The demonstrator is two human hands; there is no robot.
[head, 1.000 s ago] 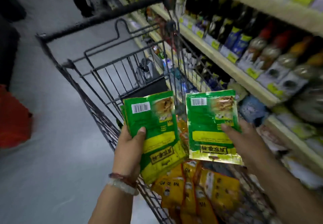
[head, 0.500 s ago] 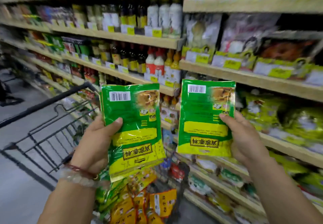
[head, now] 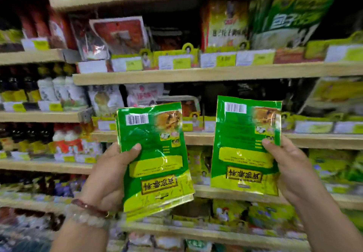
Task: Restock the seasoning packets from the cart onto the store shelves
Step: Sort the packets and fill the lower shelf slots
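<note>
My left hand (head: pixel 110 175) grips a small stack of green and yellow seasoning packets (head: pixel 155 159), thumb across the front, held upside down with the barcode at the top. My right hand (head: pixel 292 169) holds one more green seasoning packet (head: pixel 245 145) by its right edge, also upside down. Both are raised in front of the wooden store shelves (head: pixel 196 73). The cart is out of view.
The shelves carry rows of sauce bottles (head: pixel 47 92) on the left and bagged seasonings (head: pixel 227 25) in the middle and right. Yellow price tags (head: pixel 176 63) line the shelf edges. More green and yellow bags (head: pixel 334 165) sit on the shelf behind my right hand.
The view has swung from the cart to face the shelves. Both hands have risen with their packets and moved further apart.
</note>
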